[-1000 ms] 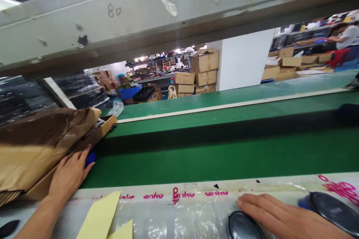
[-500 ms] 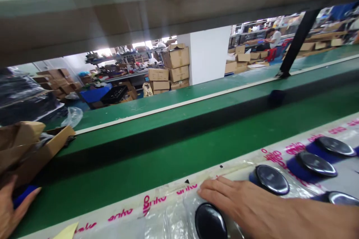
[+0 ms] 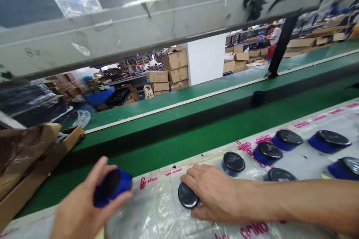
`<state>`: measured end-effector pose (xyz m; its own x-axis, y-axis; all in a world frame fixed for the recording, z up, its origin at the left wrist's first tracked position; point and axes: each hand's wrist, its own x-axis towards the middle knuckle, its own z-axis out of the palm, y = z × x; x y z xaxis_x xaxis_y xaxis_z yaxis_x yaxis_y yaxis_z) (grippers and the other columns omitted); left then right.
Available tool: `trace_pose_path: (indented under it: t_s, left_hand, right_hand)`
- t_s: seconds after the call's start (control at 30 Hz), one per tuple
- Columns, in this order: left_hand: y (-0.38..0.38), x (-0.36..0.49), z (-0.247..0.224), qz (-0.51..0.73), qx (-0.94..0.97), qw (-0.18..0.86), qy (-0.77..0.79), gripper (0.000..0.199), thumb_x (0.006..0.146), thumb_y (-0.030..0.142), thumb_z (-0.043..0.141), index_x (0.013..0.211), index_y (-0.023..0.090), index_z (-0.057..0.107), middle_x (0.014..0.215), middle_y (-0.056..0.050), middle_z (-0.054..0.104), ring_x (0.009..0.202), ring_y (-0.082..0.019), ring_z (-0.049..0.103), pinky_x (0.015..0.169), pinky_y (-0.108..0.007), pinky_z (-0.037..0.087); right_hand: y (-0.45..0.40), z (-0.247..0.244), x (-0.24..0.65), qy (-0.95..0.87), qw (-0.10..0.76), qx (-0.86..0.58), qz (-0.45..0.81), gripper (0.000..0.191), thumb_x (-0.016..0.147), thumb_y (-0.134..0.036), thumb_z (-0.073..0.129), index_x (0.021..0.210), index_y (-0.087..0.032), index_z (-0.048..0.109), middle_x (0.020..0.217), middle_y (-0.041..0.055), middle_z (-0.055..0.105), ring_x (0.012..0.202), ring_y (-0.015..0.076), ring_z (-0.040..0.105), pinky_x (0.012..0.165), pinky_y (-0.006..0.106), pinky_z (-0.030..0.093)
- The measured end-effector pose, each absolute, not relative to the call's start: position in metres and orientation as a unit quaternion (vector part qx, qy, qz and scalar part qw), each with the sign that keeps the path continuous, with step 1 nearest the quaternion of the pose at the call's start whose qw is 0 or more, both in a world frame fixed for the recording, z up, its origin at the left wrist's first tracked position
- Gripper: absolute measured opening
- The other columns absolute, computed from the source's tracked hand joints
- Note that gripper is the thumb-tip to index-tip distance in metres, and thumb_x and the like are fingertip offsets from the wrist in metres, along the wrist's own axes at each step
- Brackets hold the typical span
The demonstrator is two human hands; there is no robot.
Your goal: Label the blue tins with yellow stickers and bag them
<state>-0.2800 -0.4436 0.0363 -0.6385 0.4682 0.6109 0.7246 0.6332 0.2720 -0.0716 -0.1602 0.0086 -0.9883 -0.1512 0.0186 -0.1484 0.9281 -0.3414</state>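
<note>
My left hand (image 3: 81, 209) is shut on a round blue puck with a black face (image 3: 112, 186), lifted just above the edge of a clear plastic sheet (image 3: 157, 209) printed in pink. My right hand (image 3: 213, 194) grips a similar puck (image 3: 187, 195) lying on that sheet, its glossy black top showing beside my fingers. Several more blue pucks with black tops stand on the sheet, including one (image 3: 233, 163) just beyond my right fingers and another (image 3: 328, 141) at the far right.
A green conveyor belt (image 3: 179, 145) runs behind the sheet, with a dark blue puck (image 3: 258, 98) on it. A cardboard carton (image 3: 36, 168) stands at the left. A grey overhead beam (image 3: 140, 30) crosses the view. Far off, a co-worker (image 3: 275, 35) stands among stacked cartons.
My left hand has come away from the carton, bringing the blue puck over to the sheet. My right hand has closed on a puck. The view has swung, showing more pucks.
</note>
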Motion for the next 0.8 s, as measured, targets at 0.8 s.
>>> trace_pose_path:
  t_s: [0.8]
  left_hand:
    - [-0.413,-0.101,-0.032,-0.479,-0.237,0.08,-0.842,0.096,0.082,0.043,0.074,0.158,0.042,0.015,0.161,-0.01,0.037,0.123,-0.029,0.063,0.097,-0.047,0.057]
  right_hand:
    - [-0.173,0.032,-0.054,0.917,-0.027,-0.193,-0.349,0.04,0.076,-0.032,0.074,0.113,-0.017,0.066,0.111,0.0117,0.071,0.111,0.0304,0.062,0.108,0.051,0.041]
